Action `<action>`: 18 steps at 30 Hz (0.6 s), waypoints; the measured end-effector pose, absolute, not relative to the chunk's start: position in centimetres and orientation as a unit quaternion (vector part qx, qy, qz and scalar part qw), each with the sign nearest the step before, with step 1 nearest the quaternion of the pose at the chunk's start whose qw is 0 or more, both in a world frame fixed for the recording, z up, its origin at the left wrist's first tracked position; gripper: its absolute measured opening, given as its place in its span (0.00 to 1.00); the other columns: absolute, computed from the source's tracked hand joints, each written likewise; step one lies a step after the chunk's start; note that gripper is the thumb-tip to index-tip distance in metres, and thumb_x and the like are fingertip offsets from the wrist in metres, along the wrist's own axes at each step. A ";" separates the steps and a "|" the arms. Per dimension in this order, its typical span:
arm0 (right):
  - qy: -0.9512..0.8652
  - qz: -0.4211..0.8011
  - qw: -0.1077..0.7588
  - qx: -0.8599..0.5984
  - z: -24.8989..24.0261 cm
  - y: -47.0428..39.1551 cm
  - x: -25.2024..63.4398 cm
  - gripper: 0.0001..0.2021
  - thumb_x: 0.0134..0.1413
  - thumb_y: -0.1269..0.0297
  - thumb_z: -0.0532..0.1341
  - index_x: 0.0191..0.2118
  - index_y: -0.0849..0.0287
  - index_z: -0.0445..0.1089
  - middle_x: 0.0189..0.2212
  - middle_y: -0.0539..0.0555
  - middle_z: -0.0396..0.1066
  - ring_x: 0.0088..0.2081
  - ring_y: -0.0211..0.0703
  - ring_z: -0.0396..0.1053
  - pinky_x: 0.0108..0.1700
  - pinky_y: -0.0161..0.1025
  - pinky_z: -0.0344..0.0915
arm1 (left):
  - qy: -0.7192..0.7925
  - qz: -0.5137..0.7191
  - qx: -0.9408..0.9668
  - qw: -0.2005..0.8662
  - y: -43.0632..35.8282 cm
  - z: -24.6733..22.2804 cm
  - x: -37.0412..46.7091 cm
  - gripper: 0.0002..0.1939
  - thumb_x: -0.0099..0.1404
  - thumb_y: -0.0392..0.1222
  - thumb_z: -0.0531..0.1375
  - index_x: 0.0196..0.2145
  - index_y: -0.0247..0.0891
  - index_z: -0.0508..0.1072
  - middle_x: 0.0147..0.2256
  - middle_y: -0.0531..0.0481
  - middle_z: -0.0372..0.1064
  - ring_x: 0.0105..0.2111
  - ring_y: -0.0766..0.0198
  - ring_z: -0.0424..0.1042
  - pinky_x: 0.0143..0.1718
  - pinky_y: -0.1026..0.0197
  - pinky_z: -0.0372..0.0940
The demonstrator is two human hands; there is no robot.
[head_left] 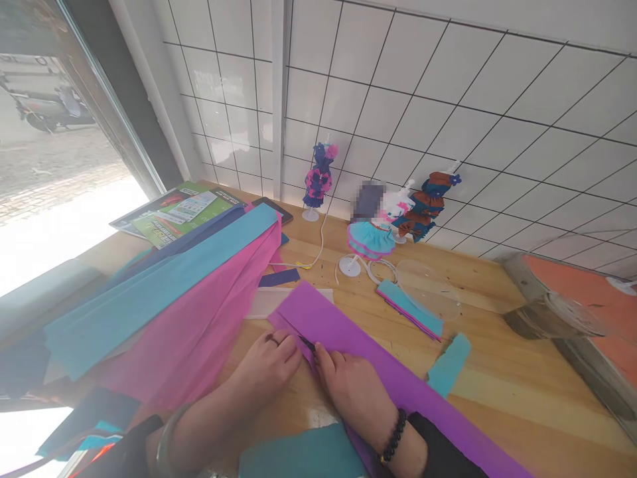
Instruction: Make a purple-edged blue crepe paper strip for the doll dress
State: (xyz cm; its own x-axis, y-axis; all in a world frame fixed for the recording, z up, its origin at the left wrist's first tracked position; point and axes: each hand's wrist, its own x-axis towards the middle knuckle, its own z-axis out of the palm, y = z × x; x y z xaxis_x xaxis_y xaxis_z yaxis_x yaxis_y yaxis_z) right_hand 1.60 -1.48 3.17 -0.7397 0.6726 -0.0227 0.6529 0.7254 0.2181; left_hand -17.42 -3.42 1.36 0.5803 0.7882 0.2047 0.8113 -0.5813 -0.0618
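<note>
Over a wooden table [517, 382], the left hand [269, 362] pinches the edge of purple paper [338, 328] while the right hand [354, 385] grips a dark pointed tool [306, 343].

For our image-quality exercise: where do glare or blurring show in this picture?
All in the head view: glare bleaches the scene through the window at left; pale reflections spot the wall tiles; a pixelated patch hides detail above the turquoise skirt; left hand and right hand look fairly clear.
</note>
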 end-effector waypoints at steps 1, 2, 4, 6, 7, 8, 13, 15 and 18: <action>0.927 0.097 0.055 0.357 3.2 -1.4 1.5 0.16 0.55 0.73 0.53 0.50 0.64 0.59 0.25 0.54 0.69 0.24 0.41 0.67 0.21 0.36 0.54 | -0.451 -0.080 -0.886 0.078 -3.4 1.3 -17.4 0.04 0.58 0.29 0.52 0.29 0.35 0.65 0.28 0.48 0.58 0.29 0.61 0.61 0.29 0.58 0.58; 0.928 0.096 0.058 0.356 3.3 -1.4 1.5 0.16 0.54 0.74 0.53 0.50 0.64 0.59 0.25 0.54 0.69 0.24 0.41 0.67 0.21 0.36 0.53 | -0.450 -0.083 -0.885 0.081 -3.4 1.2 -17.4 0.04 0.58 0.29 0.52 0.29 0.35 0.64 0.28 0.48 0.58 0.29 0.61 0.61 0.29 0.58 0.58; 0.928 0.094 0.063 0.354 3.5 -1.4 1.5 0.17 0.53 0.75 0.54 0.50 0.64 0.59 0.25 0.54 0.69 0.24 0.41 0.67 0.21 0.36 0.53 | -0.451 -0.088 -0.884 0.086 -3.4 1.1 -17.4 0.06 0.58 0.29 0.51 0.28 0.35 0.64 0.27 0.48 0.58 0.28 0.61 0.61 0.28 0.58 0.57; 0.929 0.094 0.063 0.352 3.6 -1.4 1.5 0.18 0.52 0.76 0.54 0.51 0.65 0.58 0.25 0.54 0.69 0.24 0.40 0.67 0.21 0.36 0.53 | -0.456 -0.095 -0.880 0.095 -3.4 0.9 -17.4 0.08 0.59 0.28 0.49 0.28 0.35 0.64 0.27 0.48 0.57 0.28 0.61 0.60 0.28 0.58 0.57; 0.930 0.094 0.062 0.351 3.6 -1.4 1.5 0.18 0.52 0.76 0.54 0.51 0.65 0.58 0.25 0.54 0.69 0.24 0.40 0.67 0.21 0.36 0.53 | -0.456 -0.096 -0.879 0.097 -3.4 0.8 -17.4 0.08 0.59 0.27 0.48 0.28 0.35 0.64 0.27 0.48 0.57 0.28 0.61 0.60 0.28 0.58 0.57; 0.930 0.095 0.059 0.350 3.6 -1.4 1.5 0.19 0.52 0.76 0.54 0.51 0.66 0.57 0.25 0.55 0.69 0.24 0.40 0.67 0.21 0.36 0.53 | -0.457 -0.097 -0.879 0.099 -3.4 0.7 -17.3 0.08 0.59 0.27 0.48 0.28 0.35 0.64 0.27 0.48 0.57 0.28 0.62 0.60 0.28 0.58 0.57; 0.930 0.090 0.059 0.352 3.5 -1.5 1.5 0.18 0.52 0.76 0.54 0.51 0.66 0.58 0.25 0.55 0.69 0.24 0.41 0.67 0.21 0.36 0.54 | -0.460 -0.094 -0.878 0.095 -3.4 0.7 -17.4 0.07 0.59 0.28 0.49 0.28 0.35 0.64 0.27 0.48 0.57 0.28 0.62 0.60 0.29 0.58 0.57; 0.929 0.091 0.063 0.354 3.4 -1.5 1.4 0.18 0.52 0.76 0.54 0.51 0.65 0.58 0.26 0.55 0.69 0.24 0.41 0.67 0.21 0.36 0.54 | -0.458 -0.094 -0.879 0.095 -3.4 0.8 -17.4 0.07 0.58 0.28 0.50 0.28 0.35 0.64 0.27 0.48 0.57 0.28 0.62 0.60 0.28 0.58 0.57; 0.928 0.094 0.069 0.355 3.2 -1.5 1.5 0.18 0.53 0.76 0.54 0.51 0.65 0.58 0.25 0.54 0.69 0.24 0.41 0.67 0.21 0.36 0.53 | -0.457 -0.095 -0.878 0.102 -3.4 0.7 -17.4 0.07 0.57 0.27 0.50 0.28 0.35 0.64 0.27 0.49 0.58 0.28 0.62 0.60 0.28 0.58 0.57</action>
State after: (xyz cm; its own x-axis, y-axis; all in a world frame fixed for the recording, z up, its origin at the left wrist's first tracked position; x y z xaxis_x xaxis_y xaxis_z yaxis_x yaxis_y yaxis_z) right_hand 1.45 -1.46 3.18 -0.7384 0.6716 -0.0608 0.6457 0.7302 0.2234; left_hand -17.44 -3.41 0.71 0.5634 0.7841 0.2602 0.8229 -0.5607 -0.0920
